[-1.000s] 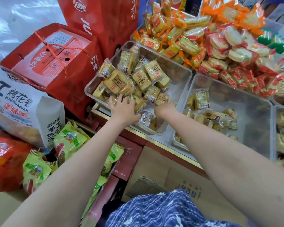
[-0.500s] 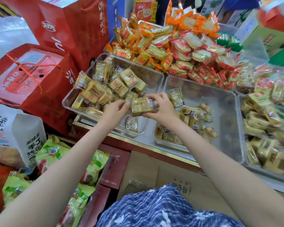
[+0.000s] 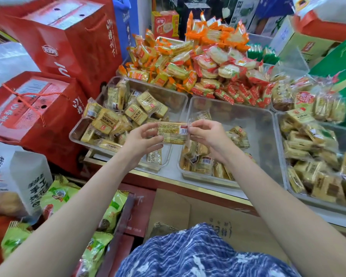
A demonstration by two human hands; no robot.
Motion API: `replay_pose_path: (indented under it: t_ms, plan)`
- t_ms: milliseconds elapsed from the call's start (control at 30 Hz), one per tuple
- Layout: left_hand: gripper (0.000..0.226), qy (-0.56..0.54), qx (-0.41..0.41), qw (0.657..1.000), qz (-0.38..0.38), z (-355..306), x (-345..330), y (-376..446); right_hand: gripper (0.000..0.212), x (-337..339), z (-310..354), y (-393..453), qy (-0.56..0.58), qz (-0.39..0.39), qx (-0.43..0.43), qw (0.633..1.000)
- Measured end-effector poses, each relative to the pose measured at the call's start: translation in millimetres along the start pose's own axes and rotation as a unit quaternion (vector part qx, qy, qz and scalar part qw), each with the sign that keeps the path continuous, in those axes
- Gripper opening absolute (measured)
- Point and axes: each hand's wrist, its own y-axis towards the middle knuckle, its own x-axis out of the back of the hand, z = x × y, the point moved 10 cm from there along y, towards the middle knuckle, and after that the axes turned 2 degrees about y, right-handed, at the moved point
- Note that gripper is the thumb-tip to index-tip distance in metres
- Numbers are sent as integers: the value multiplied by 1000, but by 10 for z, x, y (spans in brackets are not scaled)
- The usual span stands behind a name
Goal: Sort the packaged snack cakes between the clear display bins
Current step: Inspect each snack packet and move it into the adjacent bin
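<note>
Snack cake (image 3: 173,132), single clear-wrapped packet, held mid-air over the gap between left bin (image 3: 79,134) and middle bin (image 3: 268,124). Not yet dropped in either.

Progress, judged: partway. Left bin fairly full of square yellow packets; middle bin sparse, a cluster along its near-left side, far half mostly bare plastic; right bin (image 3: 316,200) heaped. Plenty left to sort, and cannot tell which bin this packet is meant for.

Pose: left hand (image 3: 142,139) pinching packet's left end, thumb beneath, fingers curled over top. Right hand (image 3: 207,134) pinching right end beside the barcode label, fingertips on the wrapper seam. Both forearms reaching forward, converging at the packet. Packet level, label side up, likely being read or checked. Bins side by side on desk (image 3: 168,173).
</note>
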Motion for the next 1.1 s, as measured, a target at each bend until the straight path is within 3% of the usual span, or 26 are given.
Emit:
replay_pose_path:
  t_ms: [233, 400, 500, 667, 833, 967, 1033, 1100]
  plan:
    - [28, 41, -15, 999, -10, 36, 28, -6, 18, 50, 77, -28, -79, -46, 60, 994]
    - [17, 12, 30, 999, -25, 159, 48, 29, 21, 79, 102, -26, -163, -68, 100, 979]
    - [12, -35, 55, 998, -16, 194, 26, 46, 20, 108, 79, -10, -142, -68, 99, 983]
    - [11, -71, 32, 997, 1, 114, 35, 86, 14, 119, 5, 25, 3, -8, 50, 999]
    - [11, -4, 39, 998, -43, 95, 65, 124, 11, 141, 54, 28, -57, -23, 72, 995]
    - [17, -105, 129, 985, -52, 212, 41, 147, 16, 69, 154, 12, -60, -6, 107, 992]
    - [25, -83, 129, 987, -41, 218, 51, 148, 21, 60, 137, 21, -17, 4, 85, 996]
    - [28, -59, 103, 992, -41, 176, 46, 136, 9, 84, 99, 43, -38, 2, 75, 996]
